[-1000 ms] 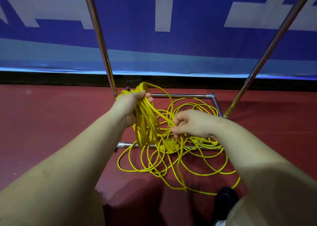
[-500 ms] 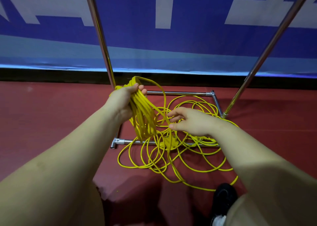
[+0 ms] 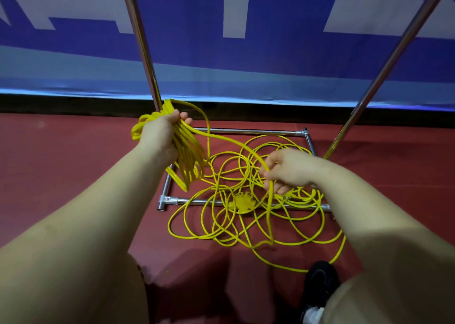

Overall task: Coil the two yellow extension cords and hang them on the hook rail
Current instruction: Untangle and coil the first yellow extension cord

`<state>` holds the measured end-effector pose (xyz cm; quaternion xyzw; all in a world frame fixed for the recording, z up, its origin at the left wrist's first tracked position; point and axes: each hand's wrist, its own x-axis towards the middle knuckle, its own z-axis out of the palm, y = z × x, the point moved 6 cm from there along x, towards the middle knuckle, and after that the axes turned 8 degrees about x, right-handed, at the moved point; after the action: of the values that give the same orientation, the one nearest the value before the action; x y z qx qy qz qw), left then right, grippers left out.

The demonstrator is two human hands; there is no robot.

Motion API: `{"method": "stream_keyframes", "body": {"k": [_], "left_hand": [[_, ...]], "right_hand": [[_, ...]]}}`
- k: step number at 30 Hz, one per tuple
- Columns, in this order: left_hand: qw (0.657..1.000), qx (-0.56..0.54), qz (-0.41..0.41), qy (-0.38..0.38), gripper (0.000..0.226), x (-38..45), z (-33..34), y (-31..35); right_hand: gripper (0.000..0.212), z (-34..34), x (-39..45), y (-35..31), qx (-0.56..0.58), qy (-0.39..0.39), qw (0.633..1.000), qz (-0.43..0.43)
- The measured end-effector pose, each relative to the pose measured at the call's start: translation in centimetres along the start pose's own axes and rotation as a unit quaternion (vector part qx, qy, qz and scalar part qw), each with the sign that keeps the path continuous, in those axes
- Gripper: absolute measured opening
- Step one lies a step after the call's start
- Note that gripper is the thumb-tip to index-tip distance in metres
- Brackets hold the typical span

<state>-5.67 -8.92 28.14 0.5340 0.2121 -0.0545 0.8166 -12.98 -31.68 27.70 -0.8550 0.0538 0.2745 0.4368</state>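
My left hand (image 3: 160, 134) grips a bundle of yellow cord loops (image 3: 189, 156) that hang down below the fist. One strand runs from that bundle across to my right hand (image 3: 288, 169), whose fingers curl round it. From there the cord drops to a loose yellow tangle (image 3: 246, 215) on the red floor. A yellow socket block (image 3: 242, 201) lies in the middle of the tangle. I cannot tell the two cords apart in the heap. The hook rail itself is out of view.
A chrome rack base (image 3: 221, 201) frames the tangle, with two slanted chrome poles rising at the left (image 3: 140, 40) and at the right (image 3: 394, 52). A blue and white banner (image 3: 270, 60) stands behind. My black shoe (image 3: 320, 282) is near the cord's lower loop.
My left hand has lifted the coil up and to the left. My right hand has slid to the right along the strand, drawing out a longer length between the hands.
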Motion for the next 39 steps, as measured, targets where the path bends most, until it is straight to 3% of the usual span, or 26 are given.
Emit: {"method": "stream_keyframes", "body": {"k": [2,4,7,9,12,18,20,21,23,25,27,30,32,35,37,39], "left_hand": [[0.998,0.060,0.010,-0.008,0.018,-0.2,0.1,-0.2],[0.989,0.142,0.033,-0.036,0.020,-0.5,0.6,-0.6],[0.955,0.264,0.091,-0.098,0.014,-1.6,1.9,-1.3],[0.938,0.291,0.104,-0.157,0.006,-2.8,3.1,-1.9],[0.898,0.362,0.110,-0.223,0.013,-4.2,4.3,-3.0],[0.883,0.341,0.090,-0.308,0.006,-6.2,5.9,-4.0],[0.889,0.336,0.092,-0.297,0.005,-5.9,5.8,-4.1],[0.895,0.329,0.093,-0.286,0.005,-5.6,5.7,-4.1],[0.909,0.312,0.100,-0.258,0.006,-5.0,5.4,-3.9],[0.928,0.290,0.099,-0.212,0.019,-4.2,4.9,-3.7],[0.939,0.276,0.107,-0.174,0.016,-3.7,4.4,-3.4],[0.959,0.222,0.092,-0.152,0.011,-3.7,4.3,-3.3],[0.973,0.175,0.059,-0.137,0.013,-3.6,4.1,-3.4],[0.984,0.134,0.037,-0.109,0.016,-3.1,3.5,-3.0],[0.990,0.104,0.035,-0.087,0.017,-2.5,2.9,-2.3],[0.994,0.080,0.039,-0.067,0.016,-1.9,2.2,-1.3]], "right_hand": [[0.010,-1.7,-0.1,-0.1,0.103,0.072,0.992,0.007],[0.008,-2.1,-0.1,-0.3,0.264,0.092,0.960,0.016],[0.011,-1.6,-0.2,-1.1,0.522,0.074,0.850,0.019],[0.015,-1.6,-0.2,-1.5,0.626,0.079,0.775,0.020],[0.015,-1.6,-0.3,-1.6,0.699,0.105,0.706,0.030],[0.015,-1.3,-0.2,-2.0,0.741,0.119,0.661,0.013],[0.018,-1.4,-0.2,-2.3,0.726,0.118,0.678,-0.003],[0.019,-1.4,-0.2,-2.4,0.701,0.117,0.703,-0.011],[0.025,-1.4,-0.2,-2.7,0.593,0.126,0.795,-0.026],[0.033,-0.9,-0.5,-3.0,0.402,0.140,0.905,-0.026],[0.040,0.1,-0.5,-3.4,0.201,0.134,0.970,-0.031],[0.039,2.0,-0.2,-3.8,-0.028,0.125,0.989,-0.074],[0.031,3.0,0.0,-4.4,-0.096,0.126,0.980,-0.122],[0.023,3.4,-0.2,-5.5,-0.100,0.115,0.973,-0.172],[0.015,3.8,-0.4,-5.3,-0.048,0.038,0.984,-0.167],[0.009,4.4,-0.4,-4.5,-0.096,-0.030,0.984,-0.149]]}}
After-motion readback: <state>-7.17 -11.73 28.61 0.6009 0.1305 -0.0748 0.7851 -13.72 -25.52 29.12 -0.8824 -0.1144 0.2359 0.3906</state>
